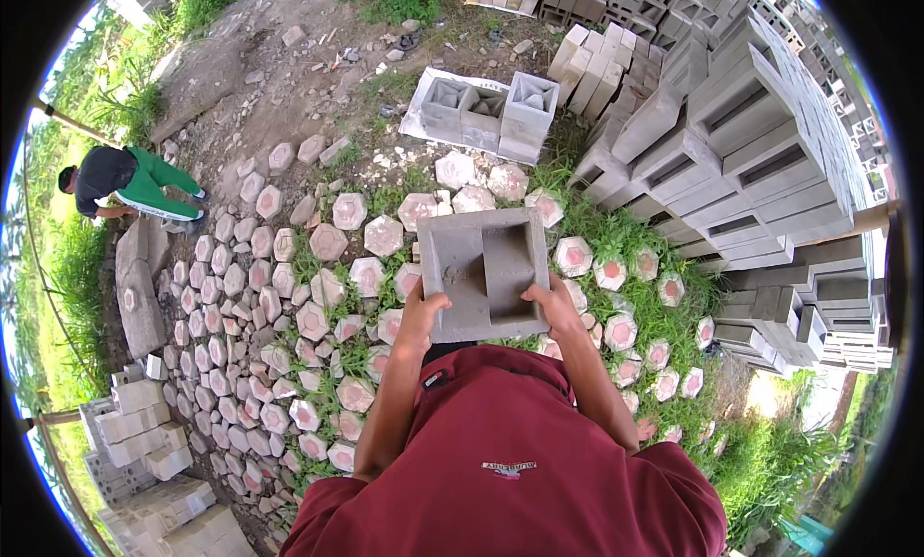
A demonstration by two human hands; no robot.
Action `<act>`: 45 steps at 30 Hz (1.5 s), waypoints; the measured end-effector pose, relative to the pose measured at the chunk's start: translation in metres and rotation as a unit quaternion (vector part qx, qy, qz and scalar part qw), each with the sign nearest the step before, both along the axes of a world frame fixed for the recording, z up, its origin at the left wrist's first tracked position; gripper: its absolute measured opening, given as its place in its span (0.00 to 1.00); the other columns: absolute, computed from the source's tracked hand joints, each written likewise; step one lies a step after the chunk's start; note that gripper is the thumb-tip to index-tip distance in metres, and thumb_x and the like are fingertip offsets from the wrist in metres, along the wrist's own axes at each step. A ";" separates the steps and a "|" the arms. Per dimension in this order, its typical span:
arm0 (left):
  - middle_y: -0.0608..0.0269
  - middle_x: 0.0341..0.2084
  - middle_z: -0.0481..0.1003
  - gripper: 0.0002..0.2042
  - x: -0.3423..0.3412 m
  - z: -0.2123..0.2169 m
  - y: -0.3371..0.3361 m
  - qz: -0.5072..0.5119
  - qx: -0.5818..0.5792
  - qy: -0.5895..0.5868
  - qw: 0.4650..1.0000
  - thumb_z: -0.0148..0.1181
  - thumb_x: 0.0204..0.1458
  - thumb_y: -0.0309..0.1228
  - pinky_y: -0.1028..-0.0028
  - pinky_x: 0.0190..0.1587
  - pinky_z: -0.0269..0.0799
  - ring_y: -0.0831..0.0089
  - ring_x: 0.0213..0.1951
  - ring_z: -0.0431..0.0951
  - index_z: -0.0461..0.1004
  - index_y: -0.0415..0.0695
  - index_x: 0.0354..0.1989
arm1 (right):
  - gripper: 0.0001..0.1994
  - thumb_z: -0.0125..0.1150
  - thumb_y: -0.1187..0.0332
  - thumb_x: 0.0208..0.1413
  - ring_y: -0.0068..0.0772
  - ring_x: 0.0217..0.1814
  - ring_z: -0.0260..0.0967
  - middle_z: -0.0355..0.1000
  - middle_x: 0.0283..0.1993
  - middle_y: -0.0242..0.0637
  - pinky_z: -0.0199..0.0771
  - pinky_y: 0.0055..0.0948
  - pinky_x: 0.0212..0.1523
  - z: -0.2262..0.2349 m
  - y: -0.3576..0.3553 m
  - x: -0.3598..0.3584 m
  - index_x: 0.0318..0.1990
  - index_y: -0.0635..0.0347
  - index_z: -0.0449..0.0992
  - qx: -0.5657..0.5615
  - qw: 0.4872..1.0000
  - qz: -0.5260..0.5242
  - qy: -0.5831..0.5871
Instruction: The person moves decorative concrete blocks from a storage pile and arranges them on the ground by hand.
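Note:
A square grey concrete block (454,232) is held up in front of my body, its hollowed face with slanted inner surfaces turned toward me. My left hand (420,316) grips its left side low down, the thumb resting over the rim. On the opposite side my right hand (556,305) clasps the edge in the same way, thumb on the face. The remaining fingers of both hands are hidden behind the block. Beneath it lie hexagonal pavers (383,234) with pinkish centres, set among grass.
Ahead, similar square blocks (462,111) stand on a white sheet. Tall stacks of hollow blocks (712,143) rise on the right, and more block piles (144,427) sit at lower left. A person in green trousers (154,183) bends over at far left. Rubble (289,37) litters the dirt beyond.

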State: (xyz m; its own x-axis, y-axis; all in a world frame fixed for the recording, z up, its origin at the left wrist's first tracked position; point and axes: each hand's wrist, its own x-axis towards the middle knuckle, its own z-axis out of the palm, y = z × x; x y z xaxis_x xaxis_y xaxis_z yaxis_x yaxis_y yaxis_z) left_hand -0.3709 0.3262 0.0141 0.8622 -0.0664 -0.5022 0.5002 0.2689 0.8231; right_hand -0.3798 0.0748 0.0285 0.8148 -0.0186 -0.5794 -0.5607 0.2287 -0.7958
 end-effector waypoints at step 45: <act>0.55 0.34 0.76 0.20 0.815 -0.218 -0.009 -0.354 0.175 0.171 0.903 0.55 0.41 0.24 0.68 0.41 0.70 0.67 0.37 0.75 0.69 0.32 0.46 | 0.35 0.61 0.69 0.46 0.38 0.49 0.69 0.71 0.50 0.43 0.68 0.33 0.52 -0.233 -0.010 0.720 0.64 0.65 0.57 -0.238 0.969 0.005 0.069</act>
